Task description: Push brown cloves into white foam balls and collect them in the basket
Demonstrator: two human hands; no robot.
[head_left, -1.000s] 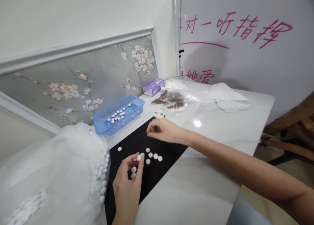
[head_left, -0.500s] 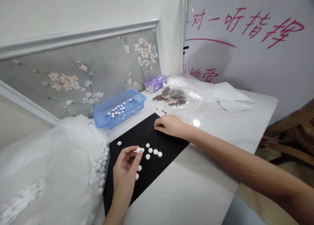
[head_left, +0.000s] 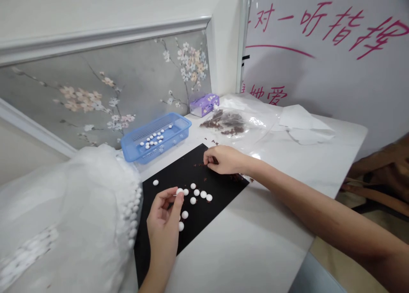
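Observation:
My left hand (head_left: 165, 216) pinches a small white ball (head_left: 179, 192) between thumb and fingers, above a black mat (head_left: 198, 237). Several loose white balls (head_left: 196, 192) lie on the mat just right of that hand, with tiny brown bits around them. Farther up the mat, my right hand (head_left: 220, 158) is closed, fingertips curled down at its surface. Whatever those fingers grip is hidden or too small to make out. Scattered small brown pieces (head_left: 236, 178) lie beside and beneath the right hand.
A blue basket (head_left: 137, 154) with several white balls stands against the wall. At left bulges a large clear bag (head_left: 79, 207) of white balls. Behind the mat lie a plastic bag of brown pieces (head_left: 234, 124), a purple tissue pack (head_left: 204, 104) and white paper (head_left: 300, 124).
My right hand has shifted slightly right over the mat, its fingers still curled. My left hand keeps its pinch on the ball. The camera view has moved a little.

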